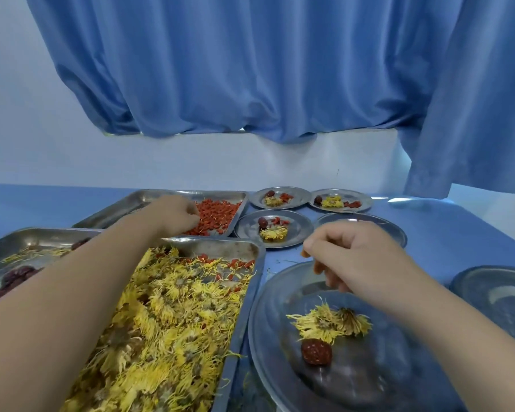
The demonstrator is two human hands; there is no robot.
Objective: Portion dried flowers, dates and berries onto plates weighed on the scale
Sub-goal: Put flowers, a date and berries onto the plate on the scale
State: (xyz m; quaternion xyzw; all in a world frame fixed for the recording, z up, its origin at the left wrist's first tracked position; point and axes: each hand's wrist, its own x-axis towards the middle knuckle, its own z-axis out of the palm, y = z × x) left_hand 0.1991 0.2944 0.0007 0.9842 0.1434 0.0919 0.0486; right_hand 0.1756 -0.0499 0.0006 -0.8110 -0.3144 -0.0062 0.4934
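Observation:
My left hand (179,214) reaches into the far steel tray (125,205), its fingers curled down into the pile of red berries (217,217). My right hand (351,254) hovers over the near round steel plate (268,346), fingers pinched on a few orange-red berries. On that plate lie a yellow dried flower (330,322) and one dark red date (316,351). A large tray of dried yellow flowers (173,316) sits under my left forearm. Dates (15,278) lie in a tray at the left. No scale is visible.
Three filled small plates (275,228) (280,197) (339,200) stand at the back, each with a flower, a date and berries. One bare plate (384,227) sits behind my right hand and another (494,292) at the right edge. A blue curtain hangs behind the blue table.

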